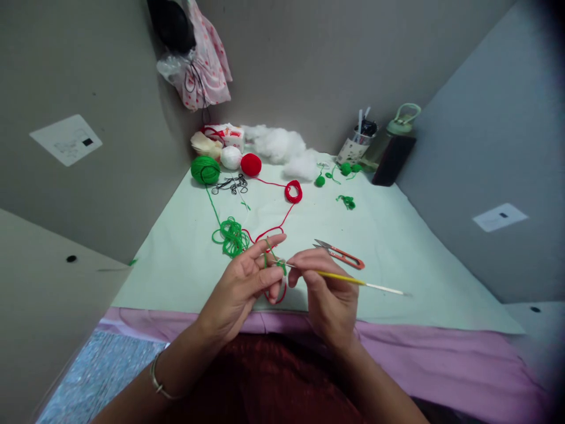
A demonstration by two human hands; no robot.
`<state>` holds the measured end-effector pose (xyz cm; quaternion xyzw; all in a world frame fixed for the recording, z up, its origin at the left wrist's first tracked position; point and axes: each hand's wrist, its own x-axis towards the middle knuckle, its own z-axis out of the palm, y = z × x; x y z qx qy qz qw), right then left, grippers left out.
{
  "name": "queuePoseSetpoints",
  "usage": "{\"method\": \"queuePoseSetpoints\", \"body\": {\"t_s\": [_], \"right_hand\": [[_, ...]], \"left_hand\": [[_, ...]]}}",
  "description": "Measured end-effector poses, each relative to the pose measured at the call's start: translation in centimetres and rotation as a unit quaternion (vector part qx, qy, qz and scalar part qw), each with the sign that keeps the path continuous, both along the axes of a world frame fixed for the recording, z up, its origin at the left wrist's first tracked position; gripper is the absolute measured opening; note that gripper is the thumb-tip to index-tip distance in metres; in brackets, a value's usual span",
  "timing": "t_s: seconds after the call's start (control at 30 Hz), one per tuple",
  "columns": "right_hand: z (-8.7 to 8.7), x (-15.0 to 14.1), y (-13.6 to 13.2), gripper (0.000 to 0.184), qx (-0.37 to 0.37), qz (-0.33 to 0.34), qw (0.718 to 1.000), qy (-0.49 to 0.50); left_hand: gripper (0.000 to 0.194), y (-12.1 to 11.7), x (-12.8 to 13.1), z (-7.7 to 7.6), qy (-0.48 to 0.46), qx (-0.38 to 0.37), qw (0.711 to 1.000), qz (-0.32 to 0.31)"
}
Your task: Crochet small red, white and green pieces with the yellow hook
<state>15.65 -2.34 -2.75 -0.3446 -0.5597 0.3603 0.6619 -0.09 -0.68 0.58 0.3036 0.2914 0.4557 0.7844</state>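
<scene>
My left hand (247, 282) pinches a small green crochet piece (281, 268) between thumb and fingers, with green yarn running over its raised index finger. My right hand (329, 288) grips a crochet hook (342, 277) with a yellow handle; its metal tip meets the green piece. Red yarn (282, 294) hangs just below the left fingertips. Beyond the left hand lies a loose heap of green yarn (233, 237), joined by a strand to a green yarn ball (205, 170). Orange-handled thread snips (342, 255) rest past my right hand.
At the back are a red yarn ball (251, 165), a white ball (231, 158), white stuffing (278, 144), a pen cup (353, 147), a bottle (399, 123) and a dark phone-like slab (392, 159). A red yarn coil (293, 192) lies mid-table. Grey partitions enclose the table.
</scene>
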Motion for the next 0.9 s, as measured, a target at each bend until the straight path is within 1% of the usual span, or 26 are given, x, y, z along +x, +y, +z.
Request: {"method": "queuePoseSetpoints", "body": {"t_s": [0.1,0.17,0.33,0.43,0.5,0.57,0.6,0.67,0.77,0.9], "right_hand": [[-0.1,-0.1,0.6,0.011,-0.037,0.048,0.994,0.095],[0.0,0.0,0.8,0.010,-0.063,0.055,0.988,0.130],[0.8,0.5,1.1,0.019,-0.132,0.053,0.977,0.159],[0.9,0.7,1.0,0.021,-0.154,0.068,0.972,0.161],[0.6,0.8,0.9,0.019,-0.130,0.069,0.978,0.145],[0.3,0.7,0.8,0.013,-0.084,0.062,0.989,0.106],[0.1,0.7,0.7,0.010,-0.065,0.057,0.993,0.086],[-0.3,0.6,0.6,0.012,-0.046,0.055,0.996,0.058],[-0.5,0.7,0.7,0.014,-0.041,0.057,0.996,0.062],[-0.4,0.7,0.8,0.013,-0.034,0.055,0.996,0.060]], "left_hand": [[0.057,0.2,-0.3,-0.4,-0.033,-0.016,0.999,-0.031],[0.055,0.3,-0.5,-0.7,-0.054,-0.029,0.997,-0.045],[0.052,0.5,-0.9,-1.0,-0.074,-0.040,0.994,-0.066],[0.048,0.4,-0.7,-1.0,-0.054,-0.024,0.997,-0.052],[0.047,0.2,-0.4,-1.1,-0.014,0.000,1.000,-0.018],[0.046,0.1,-0.1,-1.3,0.037,0.030,0.999,0.021],[0.046,0.1,0.0,-1.5,0.059,0.043,0.997,0.031],[0.047,0.0,0.2,-1.7,0.087,0.060,0.994,0.036],[0.047,0.0,0.2,-1.9,0.101,0.071,0.991,0.054],[0.040,0.0,0.0,-1.9,0.093,0.084,0.989,0.075]]}}
